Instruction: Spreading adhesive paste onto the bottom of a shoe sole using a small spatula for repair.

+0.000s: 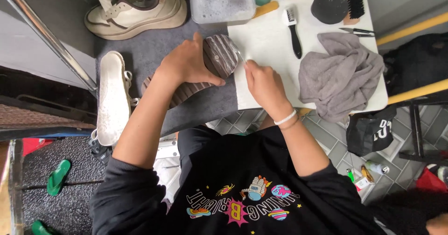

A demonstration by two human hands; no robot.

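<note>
Head view: your left hand (186,62) grips the upturned brown shoe sole (212,62); your right hand (263,83) pinches a thin metal pick (240,54) (tip on tread).

There is one view only, from the camera on my head, so no second view shares the scene. It looks almost straight down over my chest, with my black printed sweatshirt (242,193) filling the bottom of the frame and the print appearing upside down. My left hand (186,64) and right hand (263,83) sit near the centre, close enough that the fingers (210,80) show singly. Beyond the fingers, toward the top edge, lies the desk (266,39). Below and to the right of them the grey tiled floor (326,141) shows, much farther from the lens.
</note>
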